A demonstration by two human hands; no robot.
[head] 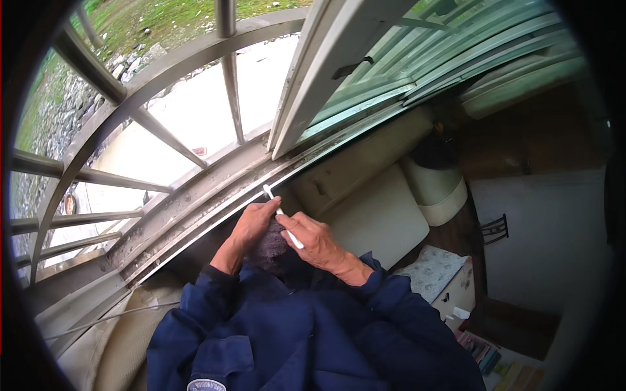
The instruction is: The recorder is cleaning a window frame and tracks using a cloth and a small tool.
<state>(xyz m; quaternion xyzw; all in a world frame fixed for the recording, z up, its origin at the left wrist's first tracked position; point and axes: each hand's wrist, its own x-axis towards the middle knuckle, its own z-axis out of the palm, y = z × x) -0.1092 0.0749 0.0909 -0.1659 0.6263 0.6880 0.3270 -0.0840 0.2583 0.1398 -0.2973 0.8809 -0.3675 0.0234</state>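
Observation:
A slim white stick-like tool with a small head, apparently a toothbrush [296, 240], slants between my two hands. My right hand [315, 237] grips its handle, whose white end sticks out below the fingers. My left hand [252, 225] pinches it nearer the head with thumb and fingers. The head is just over the inner edge of a sliding-window track [215, 195], whose grooves are speckled with dark dirt; whether it touches cannot be told. Below the hands shows dark purplish fabric [269, 247], partly hidden by the wrists.
A white-framed sliding sash [323, 73] with a dark latch stands upright beyond my hands. Metal guard bars [161, 139] curve outside the sill. To the right are a pale padded seat [379, 215] and a small cabinet [452, 288]. A cable [112, 317] crosses beige fabric at lower left.

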